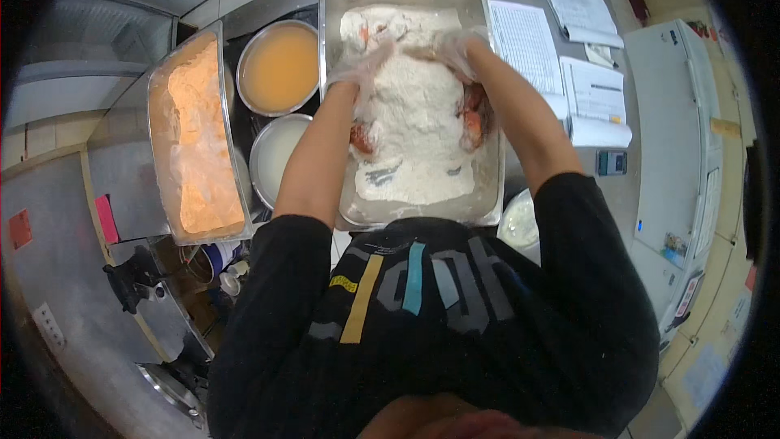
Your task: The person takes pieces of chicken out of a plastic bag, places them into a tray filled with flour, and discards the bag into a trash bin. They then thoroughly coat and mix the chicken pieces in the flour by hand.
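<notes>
A deep rectangular steel pan (420,214) lies before me with a bed of white flour (420,91) in it. My left hand (368,73), in a clear plastic glove, is over the pan's left half, at the flour. My right hand (460,52), gloved the same way, is at the flour on the upper right. Reddish pieces that look like coated meat lie partly in flour, one at the left (363,138) near my left wrist, others at the right (473,123) below my right hand. More pieces show at the far end (364,33). Whether my fingers hold anything is unclear.
Left of the pan stand a round bowl of orange liquid (277,68), a bowl of pale liquid (280,155) and a long container of orange powder (204,195). Printed papers (527,42) and a phone (611,163) lie to the right. A container (519,222) sits by my right elbow.
</notes>
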A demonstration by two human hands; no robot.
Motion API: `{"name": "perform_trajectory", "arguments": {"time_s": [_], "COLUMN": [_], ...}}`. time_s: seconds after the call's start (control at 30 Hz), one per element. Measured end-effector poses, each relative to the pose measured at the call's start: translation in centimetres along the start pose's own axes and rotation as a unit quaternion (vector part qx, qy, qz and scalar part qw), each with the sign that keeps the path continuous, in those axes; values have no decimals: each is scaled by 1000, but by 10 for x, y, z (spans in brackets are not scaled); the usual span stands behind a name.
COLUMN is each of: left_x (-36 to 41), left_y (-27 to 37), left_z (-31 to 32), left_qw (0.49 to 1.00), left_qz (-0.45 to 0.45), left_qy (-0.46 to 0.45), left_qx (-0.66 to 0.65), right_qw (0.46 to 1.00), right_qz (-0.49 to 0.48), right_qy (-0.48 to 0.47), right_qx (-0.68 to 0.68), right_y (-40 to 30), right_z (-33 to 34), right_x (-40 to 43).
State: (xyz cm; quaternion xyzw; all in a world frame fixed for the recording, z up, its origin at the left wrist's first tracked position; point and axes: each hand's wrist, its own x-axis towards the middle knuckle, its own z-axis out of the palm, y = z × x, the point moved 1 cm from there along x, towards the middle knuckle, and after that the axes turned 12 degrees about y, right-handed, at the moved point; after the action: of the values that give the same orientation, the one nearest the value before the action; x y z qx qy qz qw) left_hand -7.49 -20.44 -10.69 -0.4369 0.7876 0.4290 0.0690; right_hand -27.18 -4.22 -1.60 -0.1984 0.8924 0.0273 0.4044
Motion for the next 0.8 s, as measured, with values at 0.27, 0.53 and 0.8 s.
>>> {"name": "perform_trajectory", "arguments": {"time_s": [0.27, 0.53, 0.8], "left_x": [-81, -78, -169], "left_y": [-8, 44, 42], "left_z": [30, 13, -12], "left_qw": [921, 981, 942], "left_qz": [-161, -152, 37], "left_qy": [-244, -20, -217], "left_qx": [-257, -117, 254], "right_qw": [987, 929, 800], "right_qz": [-129, -253, 7], "right_qy": [-13, 58, 200], "right_qx": [92, 264, 566], "right_y": [16, 106, 31], "right_z": [53, 121, 94], "right_x": [-94, 52, -145]}}
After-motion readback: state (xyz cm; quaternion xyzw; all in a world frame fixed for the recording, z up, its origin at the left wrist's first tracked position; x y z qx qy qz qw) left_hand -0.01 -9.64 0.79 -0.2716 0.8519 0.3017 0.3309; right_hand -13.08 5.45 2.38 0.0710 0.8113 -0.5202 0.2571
